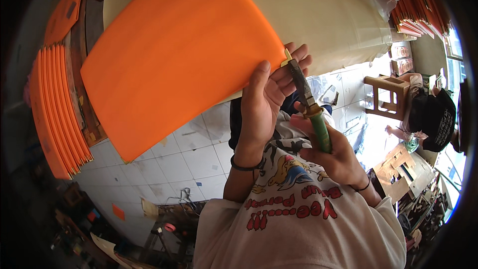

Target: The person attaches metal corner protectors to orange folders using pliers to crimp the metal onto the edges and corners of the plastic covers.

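Note:
A large, flat orange folder (184, 60) lies tilted in front of me, partly over a cream-covered table. My left hand (261, 102) grips its right corner, thumb on top and the other fingers underneath and past the edge. On that corner sits a small brass-coloured corner piece (286, 59). My right hand (336, 152) is closed around the green handles of a pair of pliers (302, 82). Their dark jaws point up and meet the brass corner piece; whether they clamp it, I cannot tell. Another small metal corner (127, 161) shows at the folder's lower tip.
Orange folders with metal corners stand stacked at the left (59, 114), and another pile (418, 5) is at the upper right. The table's cream sheet (328, 20) has clear plastic on it. To the right are a brown stool (387, 97), a person (433, 119) and wooden pieces (396, 167).

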The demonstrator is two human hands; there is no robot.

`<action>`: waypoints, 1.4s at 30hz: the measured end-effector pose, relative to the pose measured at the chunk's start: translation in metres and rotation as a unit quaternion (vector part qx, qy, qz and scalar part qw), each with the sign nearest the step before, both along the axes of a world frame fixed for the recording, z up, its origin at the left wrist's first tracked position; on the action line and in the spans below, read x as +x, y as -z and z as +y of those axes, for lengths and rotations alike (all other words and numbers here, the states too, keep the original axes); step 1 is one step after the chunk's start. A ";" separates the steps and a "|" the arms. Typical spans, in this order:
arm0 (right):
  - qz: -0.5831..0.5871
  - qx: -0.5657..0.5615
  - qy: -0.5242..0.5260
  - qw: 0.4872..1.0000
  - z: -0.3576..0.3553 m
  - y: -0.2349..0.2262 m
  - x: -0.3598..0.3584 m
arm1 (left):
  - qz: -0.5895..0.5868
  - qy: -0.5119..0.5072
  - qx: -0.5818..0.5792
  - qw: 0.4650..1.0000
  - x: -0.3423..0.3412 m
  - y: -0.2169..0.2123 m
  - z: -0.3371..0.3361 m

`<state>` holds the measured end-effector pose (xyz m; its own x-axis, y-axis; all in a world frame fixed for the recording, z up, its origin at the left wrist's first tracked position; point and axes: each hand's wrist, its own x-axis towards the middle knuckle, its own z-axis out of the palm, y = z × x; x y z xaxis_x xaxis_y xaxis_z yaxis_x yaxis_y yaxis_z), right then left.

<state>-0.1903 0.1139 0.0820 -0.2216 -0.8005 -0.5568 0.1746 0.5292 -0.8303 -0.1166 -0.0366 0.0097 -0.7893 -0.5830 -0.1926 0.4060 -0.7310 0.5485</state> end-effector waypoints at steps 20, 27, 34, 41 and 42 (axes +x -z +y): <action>0.081 0.018 0.130 0.988 -0.009 0.009 0.007 | -0.002 0.006 -0.004 1.000 -0.001 0.003 0.000; 0.149 0.078 -0.012 0.986 -0.006 0.015 -0.005 | 0.006 0.010 -0.005 1.000 0.003 0.006 -0.001; 0.156 0.087 0.029 0.984 -0.008 0.016 -0.002 | 0.015 0.008 0.000 1.000 0.000 0.005 0.000; 0.135 0.044 0.090 0.986 -0.003 0.011 0.005 | 0.009 -0.002 0.002 1.000 -0.002 0.002 0.001; 0.115 0.048 0.103 0.987 -0.002 0.009 0.004 | 0.009 -0.004 0.001 1.000 -0.002 0.002 0.000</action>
<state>-0.1859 0.1117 0.0727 -0.5039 -0.6712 -0.5437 0.0992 0.5803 -0.8084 -0.1182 -0.0364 0.0075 -0.7884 -0.5881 -0.1805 0.4205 -0.7293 0.5397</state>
